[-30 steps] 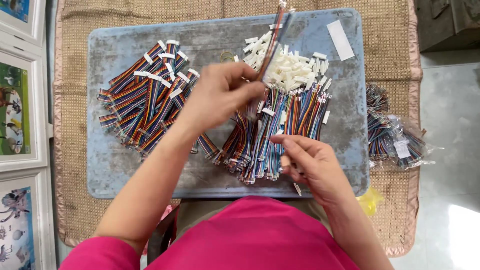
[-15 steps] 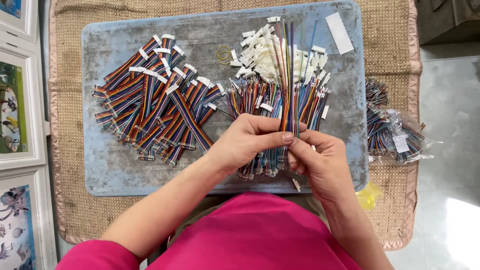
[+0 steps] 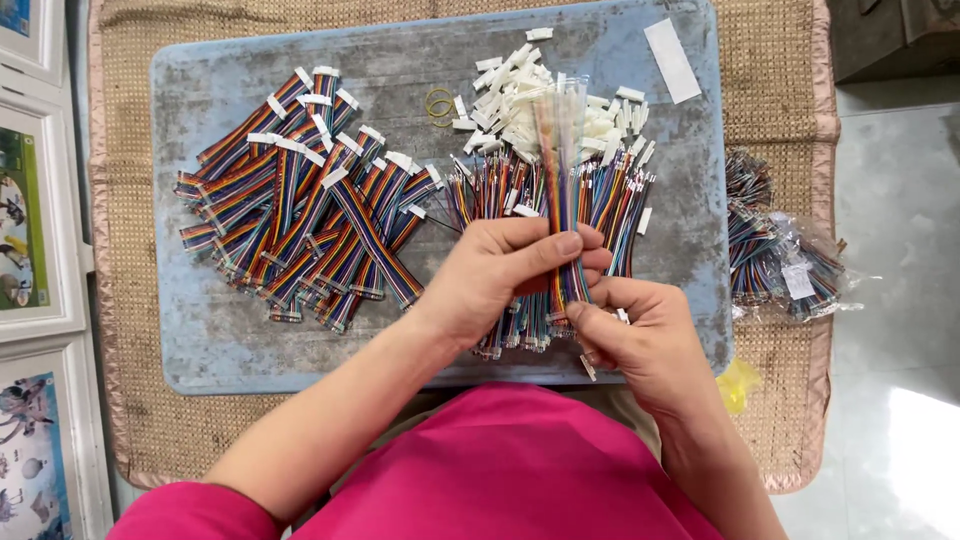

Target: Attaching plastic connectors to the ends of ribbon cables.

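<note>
Left hand (image 3: 505,270) and right hand (image 3: 625,330) both pinching same rainbow ribbon cable (image 3: 562,190), upright over blue board (image 3: 200,330). Versus half second ago: grip unchanged, cable slightly more blurred. Finished cable pile (image 3: 300,220) unmoved.

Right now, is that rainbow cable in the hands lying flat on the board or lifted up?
Lifted. The rainbow cable is pinched between left hand and right hand, its far end blurred above the white connectors.

yellow rubber bands (image 3: 439,103), a white strip (image 3: 672,60), framed pictures (image 3: 28,215) at left.
</note>
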